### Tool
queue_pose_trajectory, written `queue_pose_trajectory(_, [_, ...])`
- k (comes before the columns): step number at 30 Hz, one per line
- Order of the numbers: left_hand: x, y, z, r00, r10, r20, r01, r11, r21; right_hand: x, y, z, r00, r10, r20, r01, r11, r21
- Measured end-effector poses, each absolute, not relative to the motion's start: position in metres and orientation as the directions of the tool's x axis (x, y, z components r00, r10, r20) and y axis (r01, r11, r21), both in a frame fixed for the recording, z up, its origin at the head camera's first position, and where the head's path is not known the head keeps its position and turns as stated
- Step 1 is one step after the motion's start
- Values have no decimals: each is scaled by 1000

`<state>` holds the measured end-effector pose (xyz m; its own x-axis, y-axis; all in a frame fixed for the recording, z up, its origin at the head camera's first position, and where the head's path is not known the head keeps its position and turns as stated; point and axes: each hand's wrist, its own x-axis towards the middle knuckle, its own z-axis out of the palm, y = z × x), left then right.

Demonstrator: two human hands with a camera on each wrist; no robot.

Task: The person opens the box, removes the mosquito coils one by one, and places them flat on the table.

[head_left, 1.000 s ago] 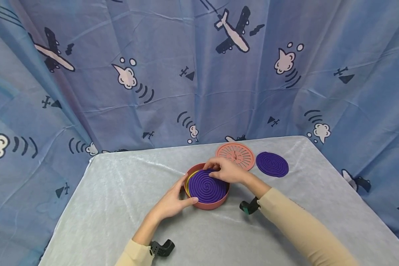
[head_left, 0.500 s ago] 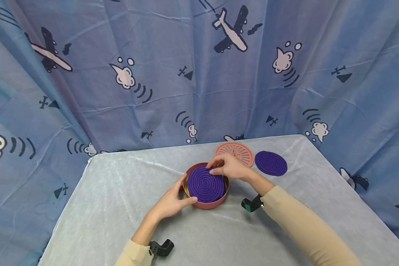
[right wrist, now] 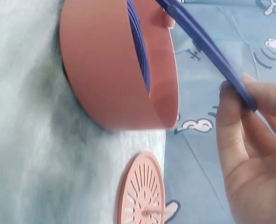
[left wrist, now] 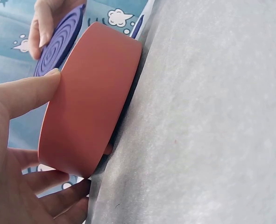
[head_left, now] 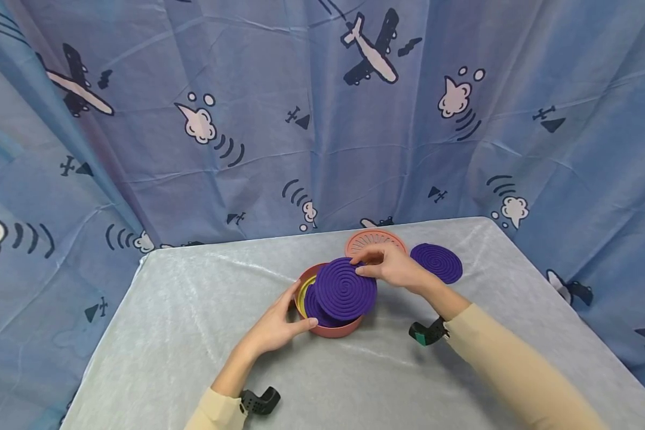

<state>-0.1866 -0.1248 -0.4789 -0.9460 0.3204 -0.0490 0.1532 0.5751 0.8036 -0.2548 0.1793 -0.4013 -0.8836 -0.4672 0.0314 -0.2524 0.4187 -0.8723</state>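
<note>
My right hand (head_left: 392, 266) pinches the edge of a purple mosquito coil (head_left: 346, 289) between thumb and fingers. The coil hangs tilted over the round red mosquito coil box (head_left: 340, 331), and the right wrist view shows it raised off the box. My left hand (head_left: 276, 319) grips the box from the left, thumb at the near rim and fingers round the far side. Inside lies another purple coil (head_left: 315, 312), partly covered by the raised one, with a yellow ring-shaped piece (head_left: 303, 294) showing at the left wall.
Behind the right hand lies a salmon slotted lid (head_left: 373, 237), with a small pin at its middle in the right wrist view. One more purple coil (head_left: 438, 263) lies flat to its right. A grey cloth (head_left: 204, 298) covers the table; a patterned curtain (head_left: 258, 89) hangs behind.
The top purple coil has come up out of the box and shifted right with my right hand, uncovering the coil beneath. My left hand stays on the box.
</note>
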Motion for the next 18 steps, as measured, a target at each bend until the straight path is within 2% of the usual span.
queue_pose_trajectory(4, [-187,-124,-479,-946,321,-42,158,570,806,-252,195,-398,-887,-461,33,-247,411,-877])
queue_pose_trajectory(18, [-187,-125,-479,-942,336,-28,175,558,811,-238,260,-398,-955,-298,-9,-135,457,-879])
